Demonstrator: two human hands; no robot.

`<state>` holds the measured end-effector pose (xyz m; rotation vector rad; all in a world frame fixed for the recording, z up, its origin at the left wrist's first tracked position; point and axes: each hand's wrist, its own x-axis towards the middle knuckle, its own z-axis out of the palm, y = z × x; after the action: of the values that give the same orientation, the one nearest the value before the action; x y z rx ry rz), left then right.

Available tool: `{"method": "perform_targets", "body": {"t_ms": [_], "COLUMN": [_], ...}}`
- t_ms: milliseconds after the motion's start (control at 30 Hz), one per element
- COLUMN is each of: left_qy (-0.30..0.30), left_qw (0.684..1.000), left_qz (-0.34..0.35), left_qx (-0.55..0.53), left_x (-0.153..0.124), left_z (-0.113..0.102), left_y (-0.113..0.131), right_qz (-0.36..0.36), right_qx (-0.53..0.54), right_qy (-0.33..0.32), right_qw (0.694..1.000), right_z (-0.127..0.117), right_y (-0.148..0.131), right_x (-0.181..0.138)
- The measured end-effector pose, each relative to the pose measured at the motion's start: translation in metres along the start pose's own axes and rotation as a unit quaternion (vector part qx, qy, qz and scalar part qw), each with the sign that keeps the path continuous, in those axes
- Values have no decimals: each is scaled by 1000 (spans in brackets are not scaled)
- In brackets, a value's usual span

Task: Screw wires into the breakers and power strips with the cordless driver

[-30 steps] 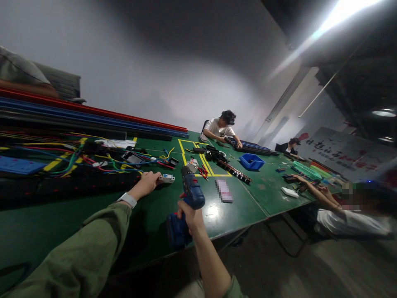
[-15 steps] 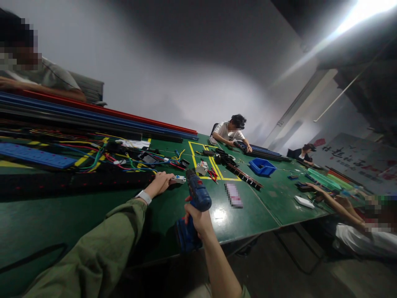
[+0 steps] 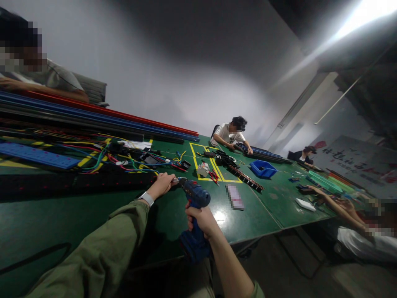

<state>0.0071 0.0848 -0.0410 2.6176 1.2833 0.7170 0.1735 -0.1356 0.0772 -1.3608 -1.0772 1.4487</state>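
In the head view my right hand [image 3: 202, 219] wraps round the handle of a blue cordless drill [image 3: 196, 193]. The drill's black chuck points left and away, right at the small white circuit breaker [image 3: 175, 181]. Whether the bit touches it I cannot tell. My left hand [image 3: 161, 184] is closed on that circuit breaker, low over the green table, beside the right end of a long black strip [image 3: 93, 185]. Fingers and chuck hide most of the circuit breaker. Just beyond lie another pale block [image 3: 203, 169] and red-handled tools [image 3: 214, 177].
Tangled coloured wires [image 3: 124, 157] and a blue perforated strip [image 3: 37, 155] lie on the left. A phone [image 3: 235, 197], copper-coloured strip [image 3: 246, 178] and blue bin [image 3: 263, 168] are on the right. Long rails [image 3: 124, 118] line the far side. Other people sit round the table.
The drill has swung so that its chuck moved left and down to the circuit breaker, and its base shifted right. My left hand has stayed nearly in place, holding the circuit breaker.
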Motion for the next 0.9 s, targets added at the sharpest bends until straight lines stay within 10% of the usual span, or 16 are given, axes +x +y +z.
{"method": "perform_targets", "body": {"t_ms": [900], "left_qy": [2], "left_qw": [1000], "left_qz": [-21], "left_qx": [-15], "left_x": [2], "left_z": [-1], "left_y": [4], "right_qz": [34], "right_qx": [-37], "right_qy": [5], "right_qw": [999], "right_z": [7], "right_y": [-3], "right_x": [4]}}
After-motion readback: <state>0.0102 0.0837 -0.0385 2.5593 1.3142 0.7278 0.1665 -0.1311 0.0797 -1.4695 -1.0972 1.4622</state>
